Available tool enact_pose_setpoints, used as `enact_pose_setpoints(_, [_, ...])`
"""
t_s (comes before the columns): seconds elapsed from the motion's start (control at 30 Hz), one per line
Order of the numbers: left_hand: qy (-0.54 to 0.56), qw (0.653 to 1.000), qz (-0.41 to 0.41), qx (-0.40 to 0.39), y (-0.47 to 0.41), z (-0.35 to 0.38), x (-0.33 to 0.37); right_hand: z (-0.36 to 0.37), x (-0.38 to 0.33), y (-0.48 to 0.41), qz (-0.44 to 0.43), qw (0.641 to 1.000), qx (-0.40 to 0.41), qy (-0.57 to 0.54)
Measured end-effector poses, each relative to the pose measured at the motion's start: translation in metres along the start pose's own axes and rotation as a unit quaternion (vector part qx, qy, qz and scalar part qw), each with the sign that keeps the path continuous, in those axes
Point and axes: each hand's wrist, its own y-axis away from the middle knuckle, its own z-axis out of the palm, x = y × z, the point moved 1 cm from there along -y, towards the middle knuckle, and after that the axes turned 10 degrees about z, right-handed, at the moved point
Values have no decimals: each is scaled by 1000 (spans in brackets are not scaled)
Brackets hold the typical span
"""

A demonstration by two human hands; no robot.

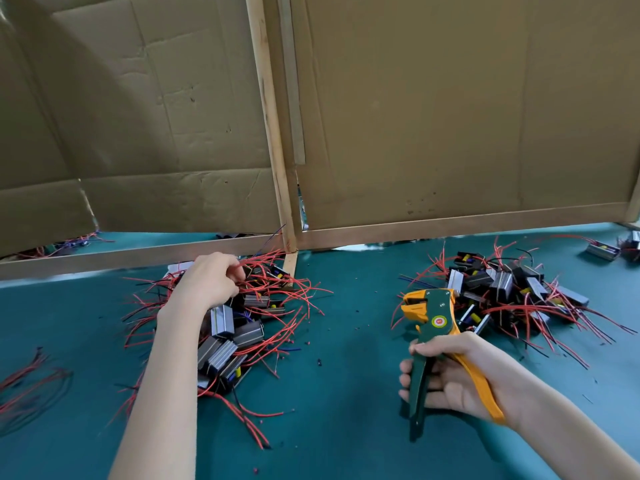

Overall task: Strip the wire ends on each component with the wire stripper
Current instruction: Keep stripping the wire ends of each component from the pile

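Observation:
A heap of grey and black box components with red and black wires [235, 327] lies at the left centre of the teal mat. My left hand [207, 282] reaches into the far side of this heap, fingers curled among the red wires; what exactly it grips is hidden. My right hand [450, 375] holds the green and orange wire stripper [429, 317] by its handles, jaws up and pointing left, above the mat. A second heap of components [502, 289] lies at the right, just behind the stripper's head.
Cardboard panels on a wooden frame [277, 150] wall off the far side of the mat. Loose red wires [31, 382] lie at the left edge. More components [602, 249] sit at the far right. Small insulation scraps [318, 362] dot the teal mat [346, 427].

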Motion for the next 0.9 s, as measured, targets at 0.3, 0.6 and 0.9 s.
enact_pose_setpoints(0.3, [280,921,239,128,11,-2,73,-7,1,-6,-26,1000,16,5])
enact_pose_setpoints(0.6, [167,960,199,-104,13,104,119,-7,-5,2,-65,997,34,-13])
enact_pose_setpoints(0.9, [117,953,181,-215,-1,68,77,-8,-9,3,-82,995,48,-37])
